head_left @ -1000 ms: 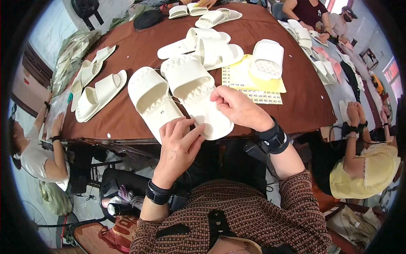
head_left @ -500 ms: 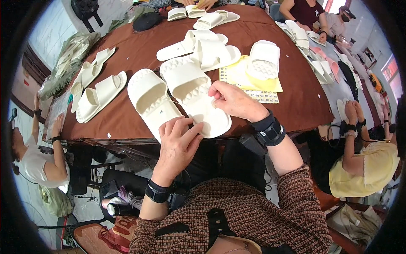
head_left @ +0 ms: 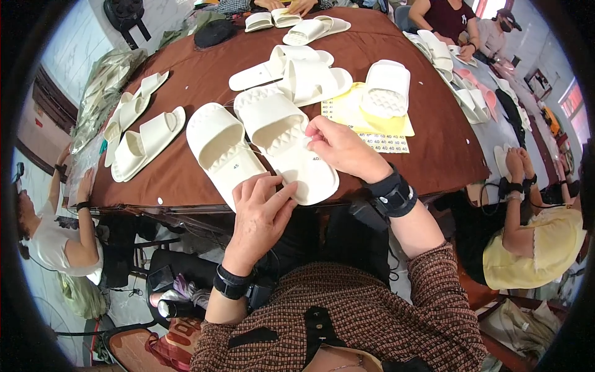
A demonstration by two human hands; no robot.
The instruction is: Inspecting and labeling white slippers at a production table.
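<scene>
Two white slide slippers lie side by side at the table's near edge, heels toward me. My left hand [head_left: 261, 203] is at the heels, its fingers over the left slipper [head_left: 218, 137] and its forefinger and thumb on the right slipper [head_left: 304, 168]. Above the right slipper's outer edge, beside its strap, my right hand [head_left: 347, 147] is closed in a pinch. Whatever its fingertips may hold is too small to make out. Small dark printed marks show on both insoles. Right of the pair is a printed yellow-and-white sticker sheet [head_left: 392, 143], partly under another white slipper [head_left: 385, 87].
More white slippers [head_left: 313, 80] lie just beyond the pair, and several [head_left: 149, 142] stand at the left of the brown-covered table [head_left: 434, 136]. A black round object [head_left: 215, 33] sits at the back. People work at the left, far side and right.
My right hand has lifted slightly from the right slipper's insole, where a small dark mark now shows. My left hand stays at the heels.
</scene>
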